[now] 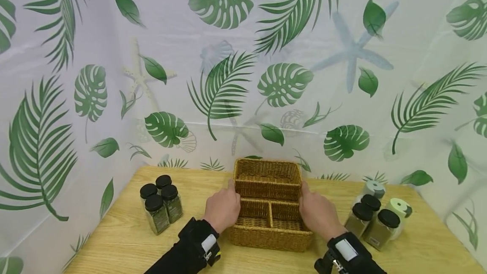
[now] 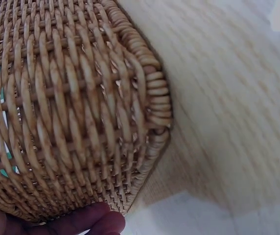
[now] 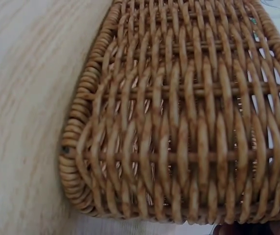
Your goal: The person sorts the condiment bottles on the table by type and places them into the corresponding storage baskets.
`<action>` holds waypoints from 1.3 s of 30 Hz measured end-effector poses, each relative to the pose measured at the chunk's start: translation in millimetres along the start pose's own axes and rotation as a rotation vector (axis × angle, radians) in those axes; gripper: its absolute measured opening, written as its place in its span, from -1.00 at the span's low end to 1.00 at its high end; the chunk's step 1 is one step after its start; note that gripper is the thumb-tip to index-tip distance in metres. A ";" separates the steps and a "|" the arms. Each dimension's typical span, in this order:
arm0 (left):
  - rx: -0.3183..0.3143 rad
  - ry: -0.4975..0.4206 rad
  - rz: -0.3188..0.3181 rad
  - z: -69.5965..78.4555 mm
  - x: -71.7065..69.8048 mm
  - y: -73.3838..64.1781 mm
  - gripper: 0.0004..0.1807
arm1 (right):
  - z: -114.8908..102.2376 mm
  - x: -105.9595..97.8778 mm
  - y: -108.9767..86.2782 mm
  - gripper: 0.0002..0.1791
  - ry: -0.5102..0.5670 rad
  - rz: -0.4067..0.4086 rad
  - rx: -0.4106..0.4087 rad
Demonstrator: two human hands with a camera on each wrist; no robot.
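Note:
A brown wicker basket (image 1: 271,241) stands on the wooden table, with one compartment at the raised back and two in front split by a divider. My left hand (image 1: 223,209) grips its left side, and my right hand (image 1: 320,214) holds the right side. In the left wrist view the woven wall (image 2: 76,98) fills much of the picture, with fingers (image 2: 83,219) bent against its far end. The right wrist view shows the opposite wall (image 3: 169,112); only a sliver of the right hand's fingers (image 3: 243,229) appears at the bottom edge. No items show inside the compartments.
Several black-lidded spice jars (image 1: 157,215) stand grouped on the left of the wooden table (image 1: 118,236). To the right are 3 black-lidded jars (image 1: 376,231) beside two pale-topped containers (image 1: 399,208). A leaf-patterned cloth (image 1: 281,138) hangs right behind the table.

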State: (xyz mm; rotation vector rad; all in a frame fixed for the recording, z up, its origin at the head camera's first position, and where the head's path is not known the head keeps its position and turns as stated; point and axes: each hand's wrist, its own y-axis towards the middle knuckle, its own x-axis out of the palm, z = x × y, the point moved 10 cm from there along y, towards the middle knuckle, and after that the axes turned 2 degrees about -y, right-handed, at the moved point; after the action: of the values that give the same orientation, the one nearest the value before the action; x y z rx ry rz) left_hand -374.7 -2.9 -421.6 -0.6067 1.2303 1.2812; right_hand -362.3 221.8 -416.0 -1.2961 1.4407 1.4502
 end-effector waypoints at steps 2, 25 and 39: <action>0.006 0.001 0.011 0.5 -1.0 -0.5 -0.44 | -0.4 -1.5 -0.3 -0.43 -0.001 0.011 -0.004; 0.058 0.007 0.018 6.3 -4.6 -23.3 -0.45 | -7.8 -5.0 -17.0 -0.42 -0.016 0.002 -0.027; 0.075 -0.030 -0.068 8.1 -3.8 -42.5 -0.44 | -16.5 -9.4 -37.0 -0.42 -0.048 -0.010 -0.046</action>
State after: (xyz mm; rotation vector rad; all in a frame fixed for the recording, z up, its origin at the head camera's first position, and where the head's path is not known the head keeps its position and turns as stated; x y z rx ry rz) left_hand -331.9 -8.1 -427.3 -0.5679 1.2175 1.1783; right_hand -321.9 212.1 -415.0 -1.2859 1.3748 1.5059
